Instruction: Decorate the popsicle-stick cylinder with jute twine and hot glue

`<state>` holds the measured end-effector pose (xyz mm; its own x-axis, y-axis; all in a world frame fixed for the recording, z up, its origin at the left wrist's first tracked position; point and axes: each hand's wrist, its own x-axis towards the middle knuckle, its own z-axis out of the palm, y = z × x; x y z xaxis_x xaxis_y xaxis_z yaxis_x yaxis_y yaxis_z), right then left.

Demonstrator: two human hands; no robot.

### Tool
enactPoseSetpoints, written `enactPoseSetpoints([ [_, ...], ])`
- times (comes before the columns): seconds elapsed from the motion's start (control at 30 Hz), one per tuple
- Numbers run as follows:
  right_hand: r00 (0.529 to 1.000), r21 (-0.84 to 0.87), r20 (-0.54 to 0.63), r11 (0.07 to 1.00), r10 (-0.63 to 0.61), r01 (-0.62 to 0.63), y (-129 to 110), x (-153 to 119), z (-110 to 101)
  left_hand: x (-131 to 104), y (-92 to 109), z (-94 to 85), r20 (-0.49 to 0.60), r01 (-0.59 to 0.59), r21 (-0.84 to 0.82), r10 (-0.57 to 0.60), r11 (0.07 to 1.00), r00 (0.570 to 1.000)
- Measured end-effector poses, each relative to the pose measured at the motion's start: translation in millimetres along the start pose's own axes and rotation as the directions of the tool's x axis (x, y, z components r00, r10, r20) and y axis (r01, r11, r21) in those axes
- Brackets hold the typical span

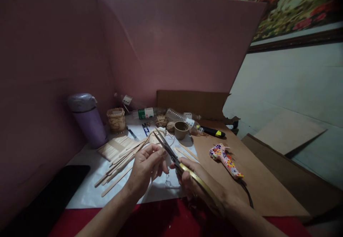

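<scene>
In the head view my right hand is wrapped round the yellow handles of a pair of scissors, whose dark blades point up and to the left, slightly apart. My left hand is beside the blades, its thumb and index finger pinched together; what they hold, if anything, is too small to make out. Wooden craft sticks lie in a loose pile left of my left hand. Beyond the blades stands a small brown cup, with balls of twine beside it.
A purple tumbler and a woven-looking cup stand at the left. Plastic bottles lie at the back. To the right are a black-handled cutter and a flowered glue gun with its cord, on cardboard.
</scene>
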<state>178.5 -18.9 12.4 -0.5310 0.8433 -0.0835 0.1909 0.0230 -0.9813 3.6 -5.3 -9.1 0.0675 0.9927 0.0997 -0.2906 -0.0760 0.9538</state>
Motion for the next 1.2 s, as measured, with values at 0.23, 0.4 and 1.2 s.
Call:
enactPoseSetpoints([
  [0.23,0.998,0.000,-0.034,0.999,0.046,-0.046,-4,-5,3,-1,3,-1.2,-0.026,-0.036,-0.047,0.035,0.998,0.999],
  [0.4,0.997,0.005,-0.037,0.998,0.068,-0.068,-7,-6,3,2,6,-0.5,-0.051,-0.082,-0.059,0.079,0.995,0.996],
  [1.2,0.998,-0.074,-0.022,0.996,-0.055,0.053,7,1,6,-1,9,0.4,-0.025,0.033,-0.073,-0.035,0.997,0.999],
])
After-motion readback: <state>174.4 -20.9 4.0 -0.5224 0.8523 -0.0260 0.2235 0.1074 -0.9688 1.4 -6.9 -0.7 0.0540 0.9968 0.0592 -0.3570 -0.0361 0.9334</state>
